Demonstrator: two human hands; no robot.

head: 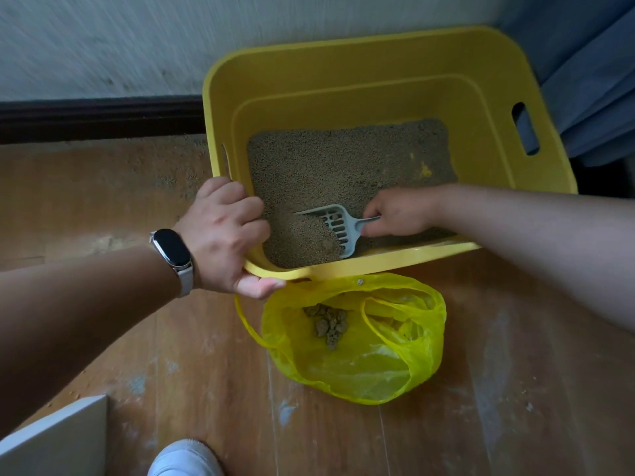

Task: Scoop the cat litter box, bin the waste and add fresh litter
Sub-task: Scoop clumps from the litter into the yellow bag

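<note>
- Wooden floor [192, 355], dusty and strewn with spilled grains, below a pale wall and dark skirting board across the upper left of the frame.
- Right hand [398, 213], centre right, closed around the handle of one grey slotted scoop [335, 226], its blade sunk into a mound of litter.
- Left hand [223, 235], centre left, gripping the near left corner of the rim, thumb underneath; dark-faced watch [171, 250] on that wrist.
- One yellow litter box [343, 84], centre top, holding brownish-grey litter [343, 159]; handle slot in its right wall.
- One yellow plastic bag [354, 341], lying open just below the box, holding a small heap of clumps [328, 322].
- No readable writing anywhere.
- Blue curtain [591, 80], upper right; one white shoe [184, 458], bottom edge.
</note>
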